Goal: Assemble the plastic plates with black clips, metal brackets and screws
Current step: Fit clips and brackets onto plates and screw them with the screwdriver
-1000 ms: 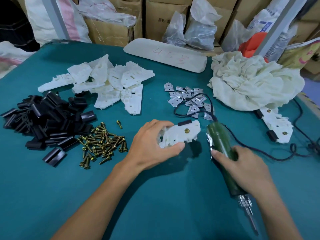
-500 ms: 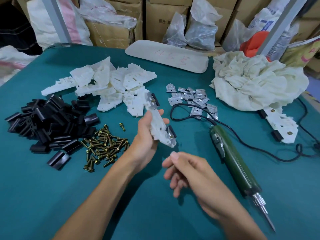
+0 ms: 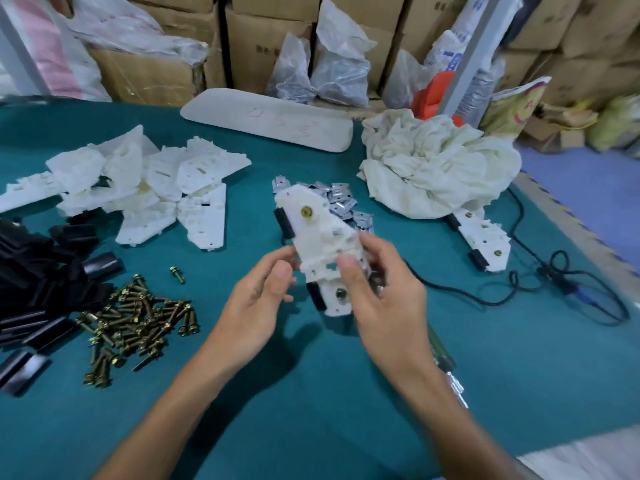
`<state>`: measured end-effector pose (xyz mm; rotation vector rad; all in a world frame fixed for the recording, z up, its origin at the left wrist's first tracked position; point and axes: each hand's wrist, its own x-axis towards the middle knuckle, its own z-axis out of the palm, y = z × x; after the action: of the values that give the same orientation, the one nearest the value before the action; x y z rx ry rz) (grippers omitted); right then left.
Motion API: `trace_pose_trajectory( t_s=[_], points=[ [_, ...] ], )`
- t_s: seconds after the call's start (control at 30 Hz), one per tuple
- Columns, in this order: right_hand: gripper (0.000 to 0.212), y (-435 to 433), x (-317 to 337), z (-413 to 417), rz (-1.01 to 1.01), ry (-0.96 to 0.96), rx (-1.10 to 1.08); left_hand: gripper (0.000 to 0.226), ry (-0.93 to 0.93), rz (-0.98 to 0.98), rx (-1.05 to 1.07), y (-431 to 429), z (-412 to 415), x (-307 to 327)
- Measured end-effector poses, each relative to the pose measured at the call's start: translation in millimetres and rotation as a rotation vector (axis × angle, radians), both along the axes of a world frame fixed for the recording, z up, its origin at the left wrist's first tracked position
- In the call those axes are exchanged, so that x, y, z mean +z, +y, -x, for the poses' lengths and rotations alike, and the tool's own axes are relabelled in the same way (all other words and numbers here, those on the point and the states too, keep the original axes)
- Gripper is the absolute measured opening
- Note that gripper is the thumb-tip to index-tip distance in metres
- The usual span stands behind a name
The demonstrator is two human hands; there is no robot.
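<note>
A white plastic plate (image 3: pixel 318 237) with black clips on its left edge and a brass screw near its top is held up over the table's middle. My left hand (image 3: pixel 263 299) touches its left side with thumb and fingertips. My right hand (image 3: pixel 381 289) grips its right side, thumb on the plate's face. Loose white plates (image 3: pixel 149 181) are piled at the back left, black clips (image 3: pixel 41 278) at the left, brass screws (image 3: pixel 138 320) in front of them, and metal brackets (image 3: pixel 343 202) behind the held plate.
A green electric screwdriver (image 3: pixel 443 362) lies on the teal table under my right forearm, its black cable (image 3: pixel 554 285) looping to the right. A finished plate (image 3: pixel 485 237) lies beside a crumpled white cloth (image 3: pixel 436 164). A long white panel (image 3: pixel 270 123) and cardboard boxes stand at the back.
My right hand, which let go of the screwdriver a second ago, has come up and taken hold of the plate. The plate has turned from edge-on to face-up between both hands.
</note>
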<state>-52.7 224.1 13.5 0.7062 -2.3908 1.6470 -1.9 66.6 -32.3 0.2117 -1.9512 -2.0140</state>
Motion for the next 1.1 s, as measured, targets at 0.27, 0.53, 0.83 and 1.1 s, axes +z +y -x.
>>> trace_pose_trajectory(
  t_s=[0.27, 0.53, 0.83, 1.1],
  points=[
    [0.04, 115, 11, 161, -0.257, -0.131, -0.483, 0.025, -0.141, 0.05, 0.072, 0, 9, -10],
    [0.053, 163, -23, 219, -0.476, -0.344, -0.616, 0.022, -0.186, 0.075, 0.106, -7, 11, -19],
    [0.038, 171, -9, 236, -0.341, -0.596, -0.356, 0.02, -0.168, 0.082, 0.112, -10, 11, -21],
    [0.031, 208, -6, 231, -0.397, -0.555, -0.421, 0.018, -0.17, 0.098, 0.101, -10, 12, -22]
  ],
)
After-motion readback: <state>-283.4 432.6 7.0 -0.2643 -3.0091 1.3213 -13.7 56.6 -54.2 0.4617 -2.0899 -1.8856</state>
